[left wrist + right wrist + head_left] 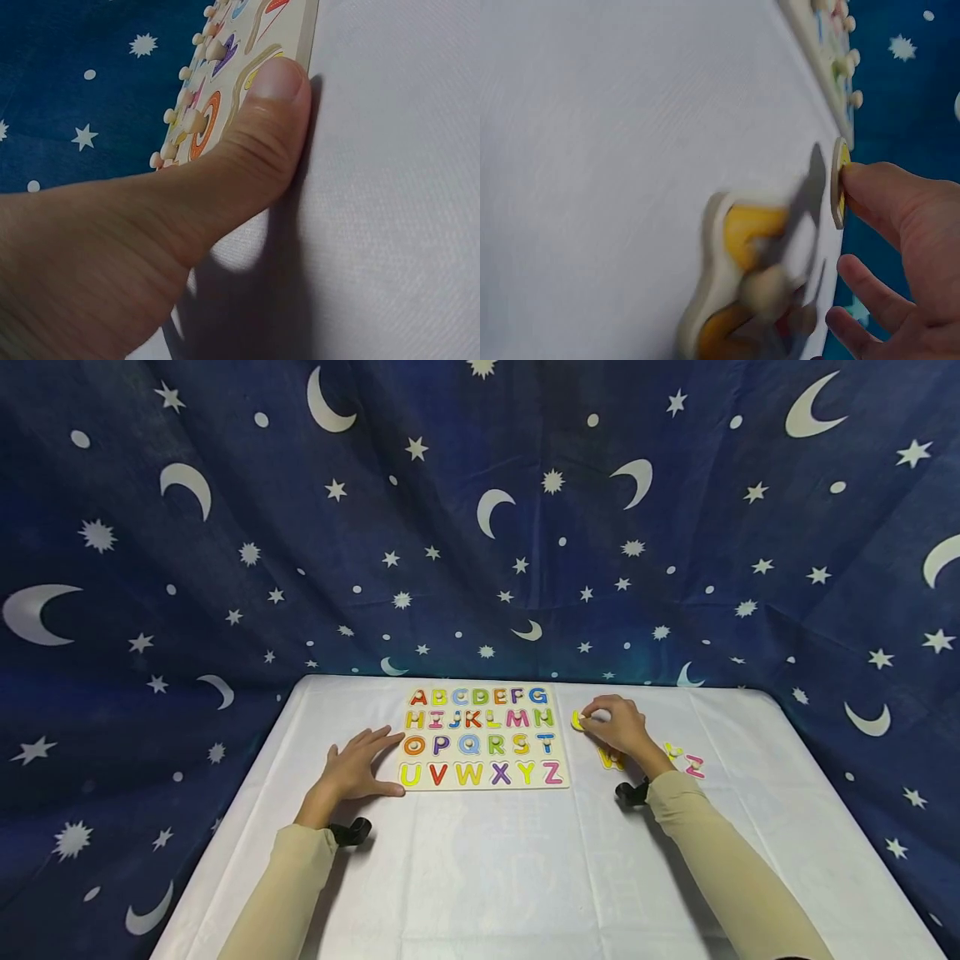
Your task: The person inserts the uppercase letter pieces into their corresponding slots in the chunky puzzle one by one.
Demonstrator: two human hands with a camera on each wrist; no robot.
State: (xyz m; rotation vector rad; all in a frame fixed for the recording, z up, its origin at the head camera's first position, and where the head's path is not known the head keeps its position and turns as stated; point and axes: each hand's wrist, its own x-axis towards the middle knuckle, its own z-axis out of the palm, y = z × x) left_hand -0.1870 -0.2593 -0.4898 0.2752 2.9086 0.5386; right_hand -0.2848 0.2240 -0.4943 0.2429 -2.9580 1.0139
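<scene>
A wooden alphabet puzzle board (558, 732) lies on the table, rows A to T filled with knobbed letters. Its bottom row, U to Z, shows printed letters without knobs. My left hand (356, 770) rests at the board's left side, fingers spread; in the left wrist view the thumb (259, 124) presses the corner edge. Just right of the board, my right hand (622, 727) pinches a yellow letter piece (576, 720), apparently the U. The right wrist view shows this piece (836, 184) tilted on edge, its knob hidden by the fingers.
Below my right hand lies a yellow-orange W piece (611, 760), with a red piece partly hidden beside it. Farther right are a yellow Y piece (673, 750) and a pink Z piece (695, 767). A starry blue curtain (450, 510) hangs behind the white-covered table (480, 877).
</scene>
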